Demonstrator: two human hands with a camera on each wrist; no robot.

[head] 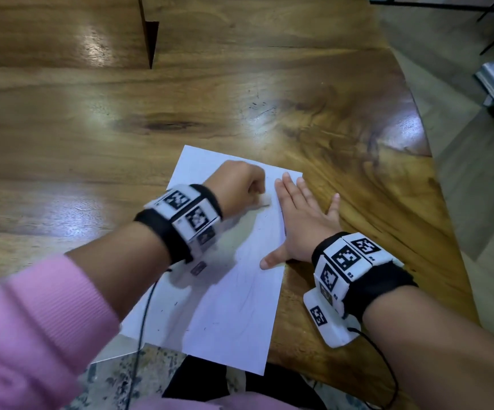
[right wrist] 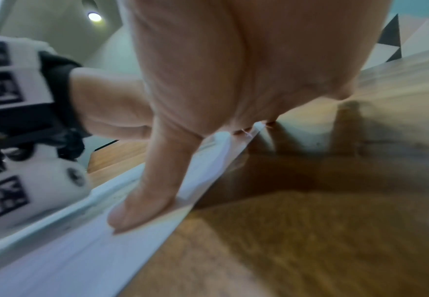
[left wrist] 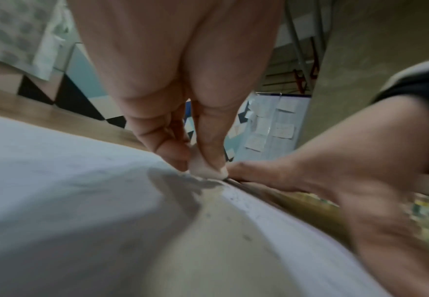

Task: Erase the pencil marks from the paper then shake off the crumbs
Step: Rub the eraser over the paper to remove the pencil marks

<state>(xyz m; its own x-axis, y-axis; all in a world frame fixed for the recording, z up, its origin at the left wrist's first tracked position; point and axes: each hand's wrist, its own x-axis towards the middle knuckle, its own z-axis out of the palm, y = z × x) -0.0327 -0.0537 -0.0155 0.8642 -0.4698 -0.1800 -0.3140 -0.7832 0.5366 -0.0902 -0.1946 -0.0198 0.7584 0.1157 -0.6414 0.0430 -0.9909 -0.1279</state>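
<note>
A white sheet of paper point(head: 233, 294) lies near the wooden table's point(head: 121, 113) front edge, faint pencil strokes and dark crumbs on it. My left hand point(head: 239, 184) is curled over its upper part and pinches a small white eraser point(left wrist: 208, 170) against the paper point(left wrist: 68, 180). My right hand point(head: 299, 220) lies flat with spread fingers across the paper's right edge, half on the wood. In the right wrist view its thumb point(right wrist: 144, 201) presses the paper point(right wrist: 68, 251) down. The left hand hides the eraser in the head view.
The table's front edge runs just under the paper's lower corner, with patterned floor point(head: 115, 377) below. A dark wooden block point(head: 151, 39) stands at the far side. The table's curved right edge point(head: 435, 161) lies close beyond my right hand.
</note>
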